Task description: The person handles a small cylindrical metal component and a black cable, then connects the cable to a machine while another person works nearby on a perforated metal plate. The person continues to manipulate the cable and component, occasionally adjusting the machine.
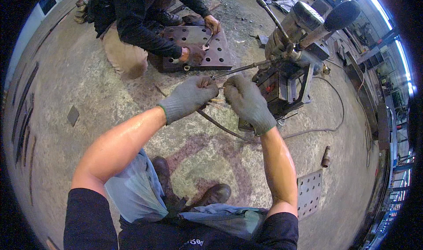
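My left hand [188,99], in a grey knit glove, is closed with its fingers pinched together. Close by, my right hand [250,101], gloved alike, is closed too, its fingertips facing the left ones. A small thin piece seems to lie between the fingertips, too small to make out. Just below them, thin orange-yellow strands [217,102] show, partly hidden by the gloves. Right of my right hand stands a drill machine [282,51] with long lever handles, and one thin lever [240,69] reaches over toward my fingers. A dark cable [224,128] curves along the floor under my hands.
Ahead on the left a kneeling co-worker [141,29] works with a tool on a thick steel plate [194,34] with many holes. A smaller holed plate [309,192] and a short cylinder [326,156] lie at right. Dark rods [24,113] lie far left, near a diamond-shaped metal piece [73,115].
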The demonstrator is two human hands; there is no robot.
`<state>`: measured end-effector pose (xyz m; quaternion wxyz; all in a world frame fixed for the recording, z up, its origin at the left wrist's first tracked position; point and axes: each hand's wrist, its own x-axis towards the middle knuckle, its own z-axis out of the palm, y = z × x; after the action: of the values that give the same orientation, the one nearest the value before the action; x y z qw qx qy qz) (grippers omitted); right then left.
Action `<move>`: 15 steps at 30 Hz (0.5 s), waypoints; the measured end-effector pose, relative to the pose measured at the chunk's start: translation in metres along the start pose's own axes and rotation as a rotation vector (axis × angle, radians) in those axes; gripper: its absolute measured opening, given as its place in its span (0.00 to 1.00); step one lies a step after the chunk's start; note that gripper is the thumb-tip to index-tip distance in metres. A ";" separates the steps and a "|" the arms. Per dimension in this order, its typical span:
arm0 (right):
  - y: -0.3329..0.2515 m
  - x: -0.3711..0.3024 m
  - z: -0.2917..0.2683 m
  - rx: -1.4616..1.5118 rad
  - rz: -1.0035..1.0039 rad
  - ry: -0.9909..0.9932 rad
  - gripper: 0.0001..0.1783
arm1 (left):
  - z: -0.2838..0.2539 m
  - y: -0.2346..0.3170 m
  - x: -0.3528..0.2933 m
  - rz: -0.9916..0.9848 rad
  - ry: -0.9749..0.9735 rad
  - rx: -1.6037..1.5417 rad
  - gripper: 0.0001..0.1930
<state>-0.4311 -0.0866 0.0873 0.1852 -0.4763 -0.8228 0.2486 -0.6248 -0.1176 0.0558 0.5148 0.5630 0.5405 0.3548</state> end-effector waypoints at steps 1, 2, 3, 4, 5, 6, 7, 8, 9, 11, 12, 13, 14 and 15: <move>0.007 0.000 0.003 0.290 0.104 -0.077 0.14 | 0.001 0.000 0.000 0.059 0.023 0.124 0.19; 0.012 0.001 0.007 0.584 0.203 -0.156 0.14 | 0.000 0.001 -0.001 0.115 0.050 0.252 0.19; 0.017 0.002 0.009 0.877 0.302 -0.236 0.15 | -0.001 0.001 -0.001 0.098 0.021 0.247 0.19; 0.022 0.001 0.008 0.749 0.254 -0.148 0.15 | -0.001 0.003 -0.001 0.080 -0.007 0.242 0.18; 0.020 0.000 0.005 0.621 0.207 -0.065 0.15 | -0.001 0.004 -0.001 0.059 -0.035 0.235 0.17; 0.017 -0.001 0.002 0.492 0.159 0.018 0.15 | -0.001 0.004 -0.002 0.033 -0.050 0.233 0.17; 0.013 -0.002 0.000 0.461 0.072 0.047 0.16 | -0.001 0.005 -0.003 0.007 -0.066 0.231 0.17; 0.010 -0.005 -0.004 0.424 -0.011 0.079 0.17 | 0.000 0.005 -0.002 -0.015 -0.087 0.226 0.18; 0.007 -0.007 -0.009 0.387 -0.093 0.112 0.19 | 0.001 0.004 -0.001 -0.011 -0.113 0.257 0.17; -0.007 -0.007 -0.016 0.171 -0.306 0.101 0.18 | 0.001 -0.002 0.002 -0.009 -0.158 0.328 0.16; -0.013 -0.007 -0.016 0.061 -0.413 0.095 0.17 | 0.002 -0.014 0.005 0.054 -0.145 0.301 0.17; -0.017 -0.006 -0.014 0.064 -0.424 0.042 0.17 | 0.003 -0.030 0.009 0.117 -0.131 0.274 0.18; -0.018 -0.005 -0.011 0.069 -0.430 -0.010 0.17 | 0.003 -0.033 0.010 0.142 -0.142 0.297 0.19; -0.020 -0.005 -0.009 0.075 -0.438 -0.063 0.17 | 0.004 -0.035 0.010 0.167 -0.152 0.319 0.20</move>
<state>-0.4379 -0.0974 0.1061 0.2266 -0.2709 -0.9022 0.2476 -0.6283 -0.1124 0.0196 0.4272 0.7056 0.5008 0.2623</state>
